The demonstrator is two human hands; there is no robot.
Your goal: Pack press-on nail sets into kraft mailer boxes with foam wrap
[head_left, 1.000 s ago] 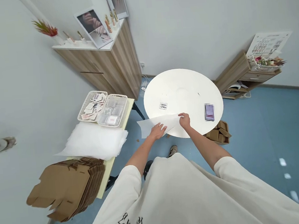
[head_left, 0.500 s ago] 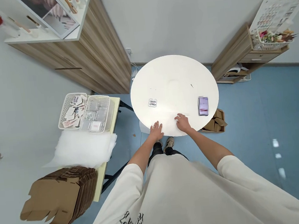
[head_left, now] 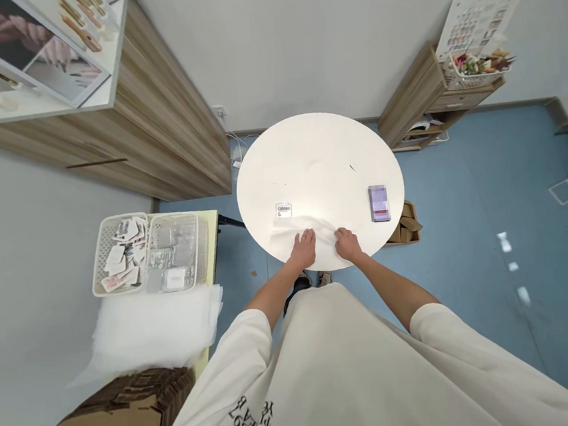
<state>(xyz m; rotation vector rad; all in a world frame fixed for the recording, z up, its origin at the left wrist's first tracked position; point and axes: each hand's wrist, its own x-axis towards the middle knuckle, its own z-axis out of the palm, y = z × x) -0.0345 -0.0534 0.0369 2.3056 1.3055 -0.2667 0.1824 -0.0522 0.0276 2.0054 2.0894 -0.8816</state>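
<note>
A thin white sheet [head_left: 323, 228], rumpled and folded along its far side, lies on the near part of the white oval table [head_left: 307, 144]. My left hand [head_left: 304, 250] rests on it with the fingers stretched out, pointing away from me. At the sheet's right end, my right hand [head_left: 348, 244] has its fingers curled in and gripping the edge. Just beyond the sheet lies a small flat pack with dark lettering [head_left: 284, 210], its lower part partly covered. A phone-like purple rectangle [head_left: 379, 204], blurred out, lies right of my right hand.
On a side table at left stand white baskets of cards [head_left: 122, 255] and clear packs [head_left: 173, 250], a stack of white sheets [head_left: 149, 330] and folded cardboard boxes [head_left: 113, 423]. A wooden cabinet [head_left: 169, 117] stands behind. A carton [head_left: 408, 223] sits on the floor at right.
The white sheet has risen and folded away from me, up to the small pack. My left hand has shifted slightly away; my right fingers have curled in. The view has turned left.
</note>
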